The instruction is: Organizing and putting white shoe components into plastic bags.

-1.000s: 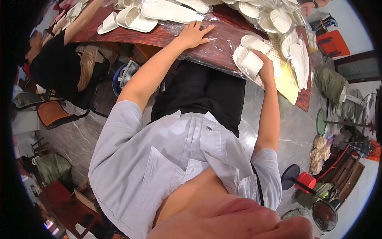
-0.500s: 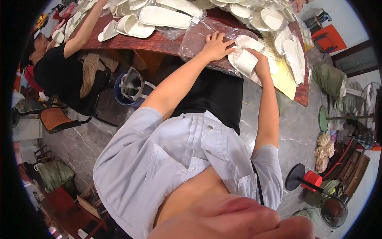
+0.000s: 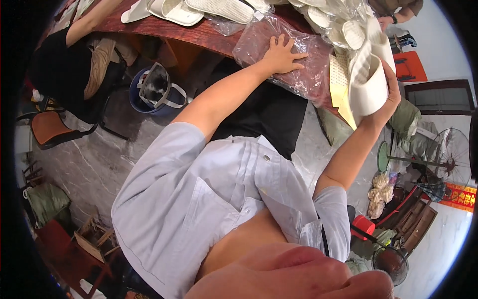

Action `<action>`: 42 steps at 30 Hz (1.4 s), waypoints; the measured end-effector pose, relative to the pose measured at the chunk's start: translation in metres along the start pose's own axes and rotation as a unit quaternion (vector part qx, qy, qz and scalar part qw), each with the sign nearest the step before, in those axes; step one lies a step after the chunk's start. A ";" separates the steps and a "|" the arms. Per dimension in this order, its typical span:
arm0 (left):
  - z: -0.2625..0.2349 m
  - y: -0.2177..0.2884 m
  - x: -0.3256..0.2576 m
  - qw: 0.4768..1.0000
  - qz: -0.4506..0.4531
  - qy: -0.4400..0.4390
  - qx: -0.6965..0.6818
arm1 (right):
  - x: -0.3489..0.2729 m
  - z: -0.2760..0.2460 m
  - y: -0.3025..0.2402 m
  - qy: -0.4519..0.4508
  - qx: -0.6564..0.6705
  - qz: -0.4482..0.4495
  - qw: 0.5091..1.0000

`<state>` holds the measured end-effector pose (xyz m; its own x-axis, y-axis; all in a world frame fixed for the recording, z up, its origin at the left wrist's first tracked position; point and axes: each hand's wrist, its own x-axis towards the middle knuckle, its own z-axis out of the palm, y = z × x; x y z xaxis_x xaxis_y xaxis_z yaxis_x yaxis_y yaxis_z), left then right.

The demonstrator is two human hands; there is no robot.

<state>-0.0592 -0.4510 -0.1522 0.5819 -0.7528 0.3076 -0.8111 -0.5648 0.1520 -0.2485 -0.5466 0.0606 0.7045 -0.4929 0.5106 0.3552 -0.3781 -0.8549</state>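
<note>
My left hand [image 3: 285, 57] lies with fingers spread on a clear plastic bag [image 3: 249, 49] at the table's front edge. Over the table's right end, my right hand [image 3: 387, 102] grips a pair of white slippers [image 3: 367, 97] from their right side. The fingertips are partly hidden behind the slippers. Beside the pair, a pale dotted sheet [image 3: 338, 72] and a yellow sheet [image 3: 342, 105] stick out at the table edge. Several more white slippers [image 3: 221, 9] lie behind my left hand, and a heap of bagged slippers [image 3: 318, 17] rises at the back right.
The red-brown wooden table [image 3: 186, 34] spans the top. A person in black [image 3: 55, 74] sits at the left by a chair [image 3: 49, 128]; another person's hand [image 3: 385, 22] shows at the far right. A blue bucket [image 3: 135, 94] stands below the table, a fan [image 3: 448, 154] at the right.
My right hand has carried the white slippers rightward, off the plastic bag and past the table's right end. My left hand has left the slippers and rests on the bag. The view has shifted.
</note>
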 end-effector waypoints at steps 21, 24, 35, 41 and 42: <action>0.024 -0.030 0.016 0.919 -0.085 0.176 -0.342 | 0.036 0.068 0.219 -0.176 0.043 0.156 0.971; 0.028 -0.045 0.016 0.788 -0.148 0.313 -0.509 | 0.022 0.071 0.222 -0.191 0.027 0.139 0.971; -0.067 -0.033 0.008 0.887 -0.141 0.090 -0.431 | 0.013 0.053 0.242 -0.237 -0.483 -0.148 0.830; -0.060 -0.040 -0.015 0.991 -0.066 0.051 -0.100 | 0.017 0.064 0.225 -0.164 -0.408 -0.144 0.886; -0.054 -0.050 -0.021 0.993 -0.081 0.072 -0.037 | 0.016 0.064 0.220 -0.127 -0.413 -0.139 0.891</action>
<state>-0.0344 -0.3888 -0.1153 0.6955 -0.5941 0.4041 -0.7121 -0.6448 0.2776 -0.1196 -0.5876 -0.1248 0.8131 -0.1378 0.5656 0.0375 -0.9571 -0.2872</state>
